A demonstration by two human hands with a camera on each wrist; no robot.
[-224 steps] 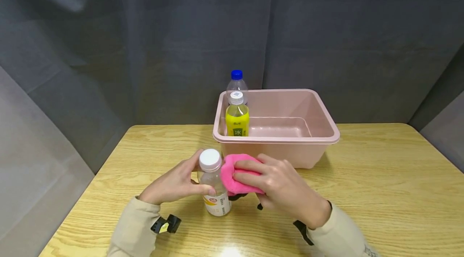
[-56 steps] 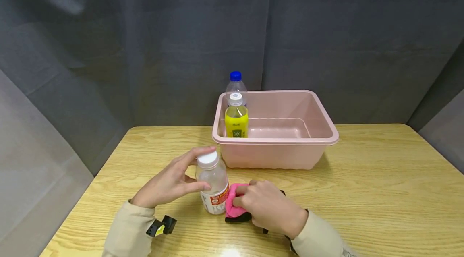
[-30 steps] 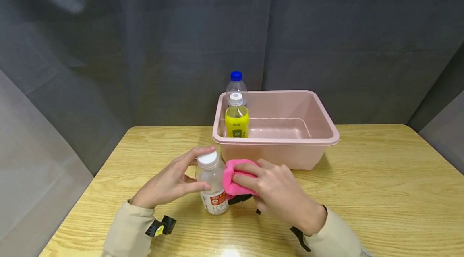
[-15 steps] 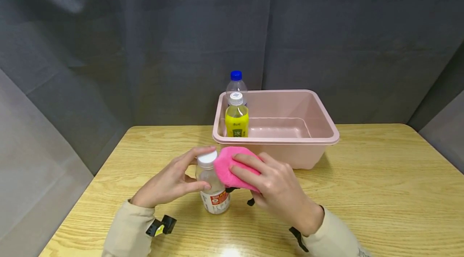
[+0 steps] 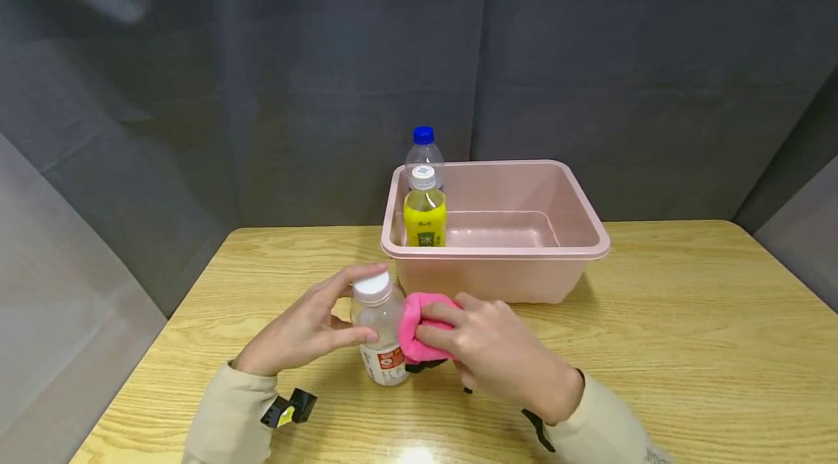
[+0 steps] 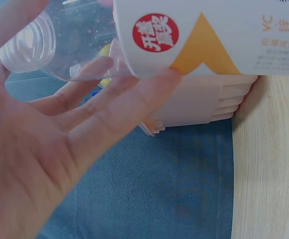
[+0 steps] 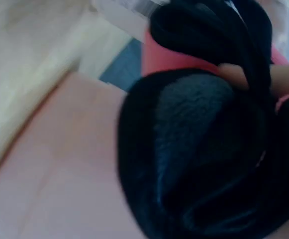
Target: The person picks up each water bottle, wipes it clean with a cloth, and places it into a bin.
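Note:
My left hand (image 5: 314, 326) holds a clear plastic bottle (image 5: 384, 364) upright on the table, a finger over its white cap and the thumb at its side. The bottle's white label with a red patch faces the head camera; the left wrist view shows the label's (image 6: 209, 40) orange chevron side. My right hand (image 5: 500, 351) grips a bunched pink cloth (image 5: 414, 322) against the bottle's right side. Black folds of the cloth (image 7: 194, 129) fill much of the right wrist view, with a fingertip among them.
Behind the hands stands a pink plastic basin (image 5: 497, 278). In its left end are a yellow-labelled bottle (image 5: 425, 222) with a white cap and a clear bottle (image 5: 424, 153) with a blue cap. Wooden table (image 5: 687, 348) extends to both sides, with a dark curtain (image 5: 327, 86) behind.
The cloth in my right hand has shifted down, up, and down again along the bottle. Since the oldest frame the bottle has turned to another label side, and a left finger has come over the cap.

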